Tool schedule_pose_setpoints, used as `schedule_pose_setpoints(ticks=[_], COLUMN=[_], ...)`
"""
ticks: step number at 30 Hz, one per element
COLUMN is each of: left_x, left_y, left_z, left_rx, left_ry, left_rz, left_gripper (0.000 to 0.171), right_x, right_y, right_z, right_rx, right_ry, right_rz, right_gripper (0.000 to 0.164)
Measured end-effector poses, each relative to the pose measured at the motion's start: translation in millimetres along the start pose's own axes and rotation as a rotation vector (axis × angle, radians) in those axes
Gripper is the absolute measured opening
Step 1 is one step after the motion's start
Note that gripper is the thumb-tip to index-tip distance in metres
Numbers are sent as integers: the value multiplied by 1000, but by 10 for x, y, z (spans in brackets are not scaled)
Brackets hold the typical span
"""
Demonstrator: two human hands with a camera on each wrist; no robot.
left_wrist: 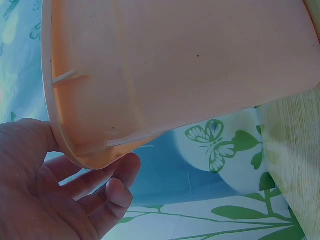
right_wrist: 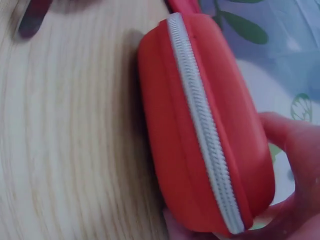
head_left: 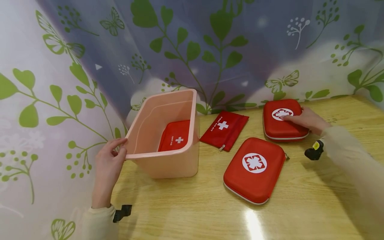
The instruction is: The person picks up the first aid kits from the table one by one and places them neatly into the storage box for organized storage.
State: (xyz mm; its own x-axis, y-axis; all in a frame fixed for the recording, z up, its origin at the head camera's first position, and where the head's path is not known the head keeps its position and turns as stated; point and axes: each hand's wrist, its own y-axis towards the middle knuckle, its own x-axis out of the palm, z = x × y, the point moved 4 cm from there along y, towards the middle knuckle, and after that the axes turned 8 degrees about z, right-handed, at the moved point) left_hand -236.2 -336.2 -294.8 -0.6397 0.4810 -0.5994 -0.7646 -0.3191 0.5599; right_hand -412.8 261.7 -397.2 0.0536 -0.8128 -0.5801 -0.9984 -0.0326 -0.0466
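My left hand [head_left: 109, 163] pinches the near left corner of the rim of a peach plastic bin [head_left: 168, 165]; in the left wrist view the thumb and curled fingers are around that corner. Inside the bin lies a red first aid pouch [head_left: 172, 143] with a white cross. At the back right, my right hand [head_left: 312, 120] grips a red hard-shell first aid case [head_left: 280, 128], thumb on its top beside the round white emblem and fingers around its right end. The right wrist view shows the white zipper [right_wrist: 202, 120] along the side of this case.
A second red hard-shell case [head_left: 261, 180] lies flat on the wooden table [head_left: 210, 213], nearer to me. Between the bin and the cases is a flat red first aid kit pouch [head_left: 232, 120] with a zipper. A leaf-patterned curtain [head_left: 192, 43] hangs behind the table.
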Motion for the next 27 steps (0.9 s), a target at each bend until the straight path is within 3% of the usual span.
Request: schedule_pose_setpoints(ticks=[6,18,27], left_x=[10,4,6], left_y=[5,-12,-5], left_z=[-5,-10,-3], left_rx=[0,4,11], left_ry=[0,2,7], left_rz=[3,-8,1], left_gripper=[32,31,31], right_x=[-47,-38,-66], right_y=[-88,-225,-227], right_z=[86,141,191], right_rx=[72,75,87], right_ry=[127,274,282], right_rz=[-45,-51,-20], right_gripper=[85,87,87])
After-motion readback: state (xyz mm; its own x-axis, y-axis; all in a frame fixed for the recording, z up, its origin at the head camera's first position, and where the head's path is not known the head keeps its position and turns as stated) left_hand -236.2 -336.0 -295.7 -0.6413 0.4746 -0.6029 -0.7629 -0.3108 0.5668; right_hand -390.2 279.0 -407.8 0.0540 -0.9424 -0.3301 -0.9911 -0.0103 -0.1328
